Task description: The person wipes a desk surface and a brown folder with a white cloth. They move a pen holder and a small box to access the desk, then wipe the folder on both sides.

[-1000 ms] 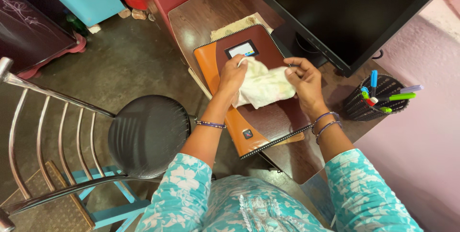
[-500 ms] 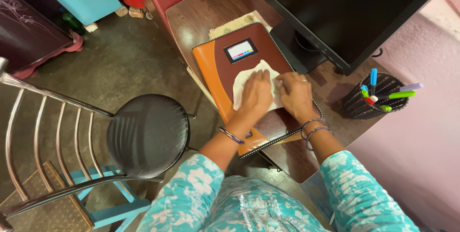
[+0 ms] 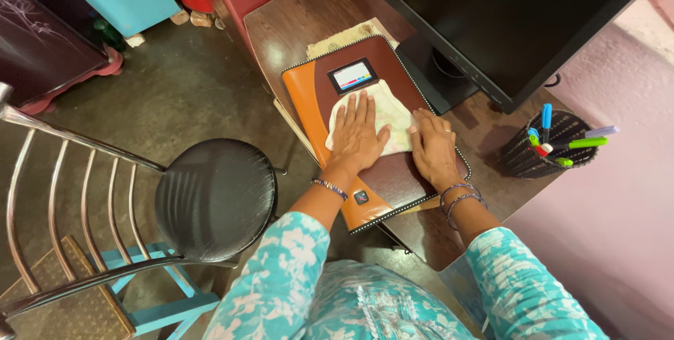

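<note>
In the mesh pot (image 3: 540, 154), coloured pens (image 3: 577, 143)

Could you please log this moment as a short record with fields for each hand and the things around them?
left hand: flat on a pale cloth
right hand: flat at the cloth's edge, resting on the folder
under the cloth: brown and orange folder on a wooden desk
behind: black monitor
right side: mesh pen holder with markers
left side: black round chair
</note>
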